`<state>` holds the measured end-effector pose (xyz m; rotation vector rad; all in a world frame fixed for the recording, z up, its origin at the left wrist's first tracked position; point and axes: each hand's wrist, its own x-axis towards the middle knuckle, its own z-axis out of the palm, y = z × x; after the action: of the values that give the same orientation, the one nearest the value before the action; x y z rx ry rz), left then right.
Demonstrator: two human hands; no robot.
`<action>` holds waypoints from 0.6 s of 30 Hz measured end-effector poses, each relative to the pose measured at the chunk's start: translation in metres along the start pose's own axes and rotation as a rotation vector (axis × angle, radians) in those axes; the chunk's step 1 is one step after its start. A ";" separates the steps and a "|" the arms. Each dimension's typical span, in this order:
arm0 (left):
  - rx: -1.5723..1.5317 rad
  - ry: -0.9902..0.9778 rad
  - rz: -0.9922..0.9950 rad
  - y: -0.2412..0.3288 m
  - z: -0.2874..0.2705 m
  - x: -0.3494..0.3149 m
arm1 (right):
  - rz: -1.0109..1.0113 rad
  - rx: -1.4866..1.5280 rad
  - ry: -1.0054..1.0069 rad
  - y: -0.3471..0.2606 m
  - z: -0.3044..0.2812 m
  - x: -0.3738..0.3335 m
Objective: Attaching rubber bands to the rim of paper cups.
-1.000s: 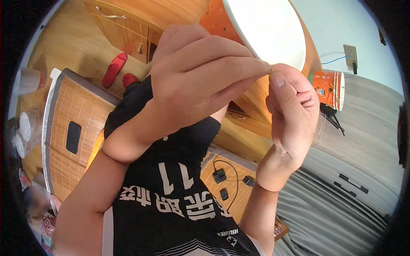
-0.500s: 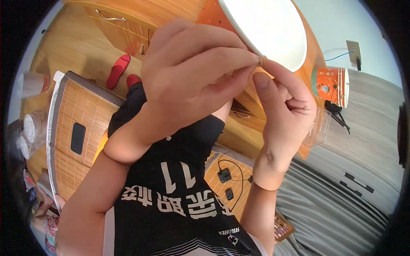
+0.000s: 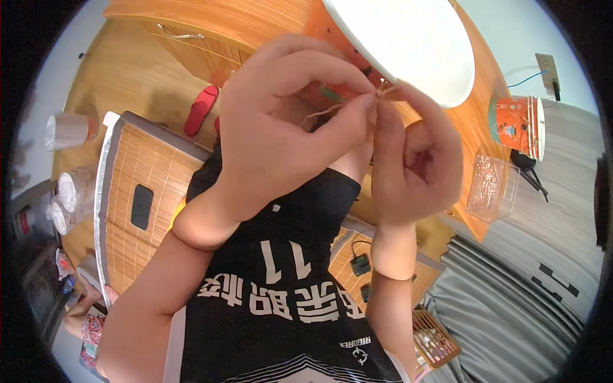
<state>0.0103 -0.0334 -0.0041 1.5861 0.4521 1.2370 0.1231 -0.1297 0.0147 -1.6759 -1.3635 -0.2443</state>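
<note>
My left hand (image 3: 281, 127) raised close to camera, thumb and forefinger pinched on thin pale thread (image 3: 322, 113). My right hand (image 3: 415, 159) beside it, fingers curled, forefinger and thumb tip nipping same thread where both hands meet, just under white round lamp shade (image 3: 408, 45). Thread runs short between fingertips, in front of black shirt (image 3: 287, 268). Clear plastic box (image 3: 490, 186) on wooden desk (image 3: 476, 115) at right; red slipper (image 3: 201, 110) on floor, well apart.

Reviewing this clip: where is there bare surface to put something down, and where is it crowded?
Bare patch: the woven mat around its dark rectangle. Crowded: the left edge with plastic cups, and the middle, where left hand and right hand pinch a thin thread.
</note>
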 end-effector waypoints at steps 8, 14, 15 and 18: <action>-0.238 -0.105 -0.242 -0.001 -0.003 -0.001 | 0.480 0.673 0.251 -0.005 0.037 -0.036; -0.060 -0.208 -0.258 0.005 -0.012 0.008 | 0.389 0.645 0.162 -0.009 0.031 -0.032; -0.011 -0.233 -0.272 0.006 -0.014 0.009 | 0.441 0.725 0.202 -0.011 0.029 -0.031; -0.064 -0.151 -0.323 0.009 -0.014 0.013 | 0.461 0.799 0.263 -0.010 0.032 -0.026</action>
<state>0.0008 -0.0200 0.0088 1.4725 0.5416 0.8724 0.0926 -0.1234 -0.0148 -1.1663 -0.6961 0.3076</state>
